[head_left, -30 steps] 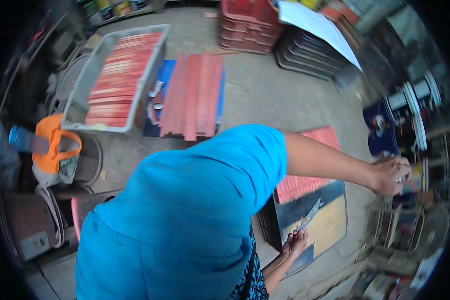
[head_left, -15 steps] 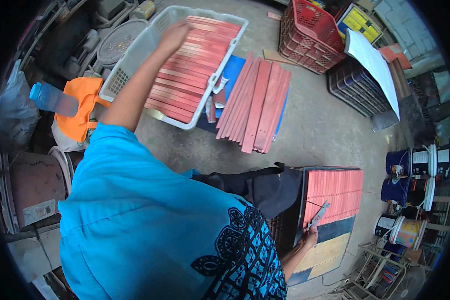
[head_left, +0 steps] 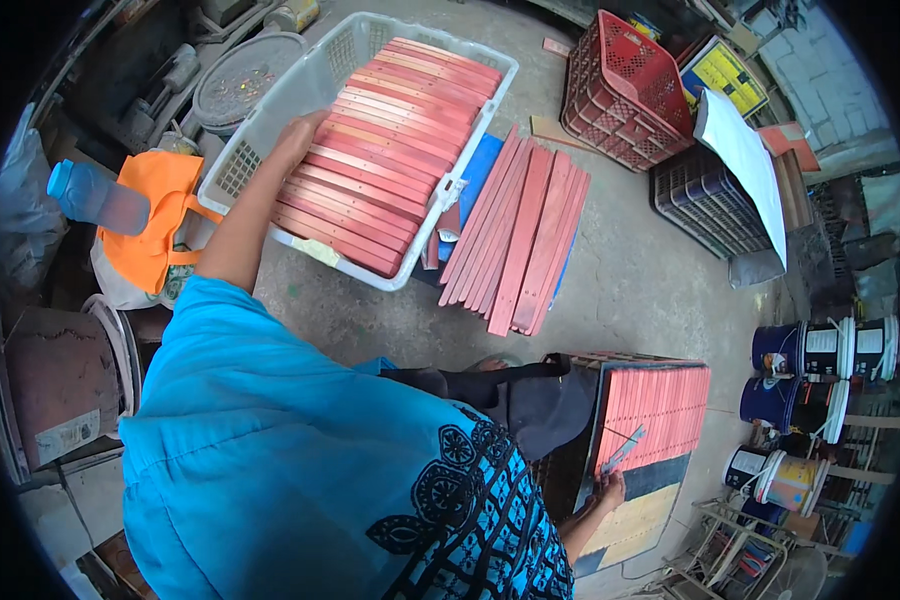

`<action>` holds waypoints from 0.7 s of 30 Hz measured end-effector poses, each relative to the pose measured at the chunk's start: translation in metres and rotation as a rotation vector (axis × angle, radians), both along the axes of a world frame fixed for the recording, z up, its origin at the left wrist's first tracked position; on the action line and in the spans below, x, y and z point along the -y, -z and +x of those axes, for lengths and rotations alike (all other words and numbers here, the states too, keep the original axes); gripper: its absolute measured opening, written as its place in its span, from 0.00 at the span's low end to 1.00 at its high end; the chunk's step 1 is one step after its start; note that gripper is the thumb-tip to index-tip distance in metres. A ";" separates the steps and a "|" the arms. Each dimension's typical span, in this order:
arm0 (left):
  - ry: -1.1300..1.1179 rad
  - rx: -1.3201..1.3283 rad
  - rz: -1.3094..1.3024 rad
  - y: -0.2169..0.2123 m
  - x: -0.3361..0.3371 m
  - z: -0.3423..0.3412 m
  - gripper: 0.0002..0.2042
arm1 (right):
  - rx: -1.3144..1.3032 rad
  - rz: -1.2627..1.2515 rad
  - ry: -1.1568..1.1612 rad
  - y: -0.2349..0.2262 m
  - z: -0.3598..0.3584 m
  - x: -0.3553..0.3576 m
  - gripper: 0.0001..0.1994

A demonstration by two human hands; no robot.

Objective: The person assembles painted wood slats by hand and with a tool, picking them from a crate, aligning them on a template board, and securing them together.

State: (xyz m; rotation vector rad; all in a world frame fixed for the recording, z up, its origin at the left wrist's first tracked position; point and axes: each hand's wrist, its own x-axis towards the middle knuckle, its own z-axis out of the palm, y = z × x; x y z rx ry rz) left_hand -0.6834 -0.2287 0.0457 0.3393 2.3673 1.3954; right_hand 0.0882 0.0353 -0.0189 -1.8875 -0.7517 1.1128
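My left hand [head_left: 298,142] is inside the white plastic basket [head_left: 253,143], touching the left ends of the stacked red-painted wooden slats [head_left: 395,140]. Its fingers look stretched out along the slat ends, with nothing visibly gripped. Low on the right, my right hand [head_left: 610,490] is closed around a slim grey tool [head_left: 626,448] whose exact kind I cannot make out. A thin dark piece crosses the tool. Beneath it, rows of red slats with dark dots [head_left: 660,408] lie on a dark board [head_left: 650,473] beside a pale wooden panel [head_left: 625,525].
More red slats [head_left: 520,235] lie fanned on a blue sheet right of the basket. A red crate [head_left: 625,105] and a dark crate [head_left: 705,200] stand beyond. Paint buckets [head_left: 775,350] line the right side. A blue bottle [head_left: 100,200] and orange bag [head_left: 160,225] sit left.
My left hand has moved down and left, from the top slats to the left ends of the stack. The right hand still holds the grey tool. The view has shifted slightly.
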 end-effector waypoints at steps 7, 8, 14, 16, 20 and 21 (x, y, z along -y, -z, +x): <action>0.326 -0.593 -0.218 0.015 0.016 -0.009 0.27 | -0.080 -0.007 0.071 -0.002 -0.002 -0.001 0.15; 0.323 -0.595 -0.217 0.019 0.018 -0.012 0.27 | -0.116 -0.014 0.092 -0.002 -0.004 0.000 0.16; 0.422 -0.762 -0.442 -0.018 -0.002 0.036 0.31 | -0.071 0.062 0.285 -0.010 -0.002 0.020 0.20; 0.649 -0.816 -0.466 -0.035 -0.008 0.053 0.32 | -0.078 0.067 0.296 -0.008 0.006 0.026 0.20; 0.979 -0.881 -0.594 -0.038 -0.013 0.056 0.38 | -0.100 0.081 0.321 0.003 0.037 0.035 0.21; 1.012 -0.911 -0.630 -0.037 -0.014 0.055 0.39 | -0.096 0.084 0.331 0.009 0.053 0.038 0.21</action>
